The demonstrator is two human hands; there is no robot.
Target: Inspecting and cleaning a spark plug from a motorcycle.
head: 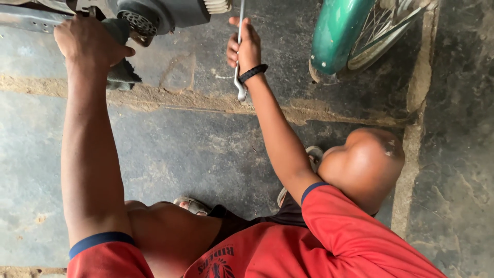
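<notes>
My left hand [85, 38] reaches up to the top left and presses a dark grey cloth [122, 72] against the grey metal engine part [154, 15] of a motorbike. My right hand [244, 46] is closed around a long silver spanner [240, 82], held upright; its lower end hangs past my wrist, its upper end runs out of the top of the view. A black band sits on my right wrist [252, 73]. I squat in a red shirt with blue-edged sleeves, knees apart.
A green mudguard [337, 33] and a spoked wheel [378, 28] stand at the top right. The floor is worn grey concrete [195, 149] with a cracked sandy seam [170, 100]. My sandalled feet [193, 205] rest on it.
</notes>
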